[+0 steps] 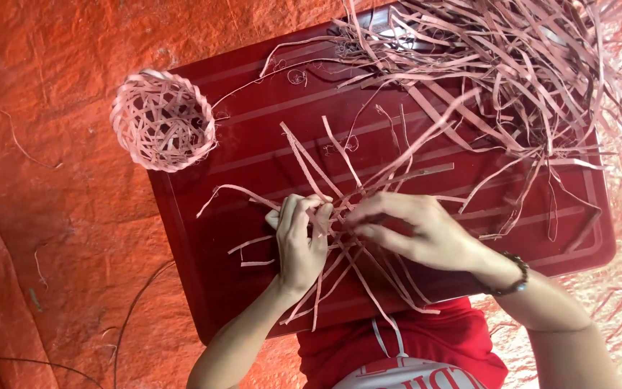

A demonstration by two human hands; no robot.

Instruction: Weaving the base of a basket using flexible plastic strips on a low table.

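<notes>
Counting first, one small woven basket (163,119) sits at the upper left corner of one dark red tabletop (239,288), and one big loose heap of pink strips (512,79) covers its upper right part; the strips in the heap are too many and too tangled to count. Two hands are at work in the middle. Left hand (301,241) comes up from below, wrist straight, fingers curled and pressed down on the crossing (340,216) of several strips, which lies on the tabletop just between both hands. Right hand (415,229) comes from the right side, palm down, with its fingertips close together, pinching one strip at the same crossing. About a dozen strip ends fan out from this point, up and down, but the exact number is hard to make out because the hands cover the centre. One bracelet (512,277) is on the right wrist. Both forearms are cut off at the bottom edge, and the heap runs out of view at the top and right.
</notes>
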